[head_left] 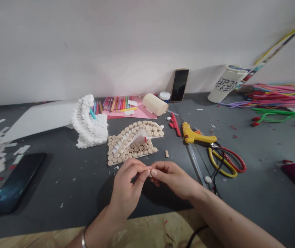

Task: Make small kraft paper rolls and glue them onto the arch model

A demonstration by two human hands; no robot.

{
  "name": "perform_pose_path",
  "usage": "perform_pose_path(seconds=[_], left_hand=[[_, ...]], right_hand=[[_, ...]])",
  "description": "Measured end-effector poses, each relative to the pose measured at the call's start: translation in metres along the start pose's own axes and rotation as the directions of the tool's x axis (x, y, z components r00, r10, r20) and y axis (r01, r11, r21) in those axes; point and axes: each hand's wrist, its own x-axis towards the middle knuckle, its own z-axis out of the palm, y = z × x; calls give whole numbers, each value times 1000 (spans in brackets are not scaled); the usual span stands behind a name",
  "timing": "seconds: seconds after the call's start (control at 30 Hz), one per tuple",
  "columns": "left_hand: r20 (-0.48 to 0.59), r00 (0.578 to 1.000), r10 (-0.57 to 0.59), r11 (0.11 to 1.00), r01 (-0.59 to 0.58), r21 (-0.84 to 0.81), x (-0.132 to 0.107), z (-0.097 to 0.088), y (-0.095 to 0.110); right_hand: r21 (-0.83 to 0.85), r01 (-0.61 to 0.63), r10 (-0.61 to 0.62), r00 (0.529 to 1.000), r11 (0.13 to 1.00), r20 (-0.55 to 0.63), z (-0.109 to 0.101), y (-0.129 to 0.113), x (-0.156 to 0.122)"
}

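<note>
inspection found both hands held close together above the table (59,203), just in front of the assembled work. the left hand (128,182) and the right hand (174,177) were each mostly closed, with their fingertips pinched on a small pale rolled piece (149,171). that piece sat between the hands and was largely hidden by the fingers, so its exact form could not be confirmed. the nearest item was a flat panel of tan coils (134,144), with a loose tan block (166,154) just beside it. a white foam-like curved form (89,122) stood further back. to the right, a yellow hot glue gun (196,136) lay near scissors with red and yellow handles (226,162), and a dark cord (216,181) ran down past them.

risks, as judged: the piece was held by the fingertips alone, so a slip could drop it among the scattered scraps, where it would be hard to find. a careless movement of the right forearm (230,215) could catch the cord and drag the glue gun or scissors. whether the glue gun was hot could not be told; if it was, reaching past it could cause a burn. the hands' closeness to the panel also risked knocking its coils.
</note>
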Motion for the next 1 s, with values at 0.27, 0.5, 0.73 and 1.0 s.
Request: perform_pose_path(seconds=[0.27, 0.5, 0.73, 1.0], left_hand=[[33, 999, 14, 999, -13, -41, -4, 5, -5], [61, 994, -93, 995, 94, -17, -5, 6, -4], [54, 967, -251, 960, 241, 139, 2, -2, -8], [230, 961, -151, 972, 101, 213, -2, 5, -12]], right_hand=[[201, 13, -5, 999, 980, -43, 5, 8, 4], [-117, 33, -53, 983, 993, -177, 4, 4, 3], [-370, 112, -249, 904, 923, -349, 8, -4, -1], [-525, 172, -320, 925, 834, -205, 6, -4, -1]])
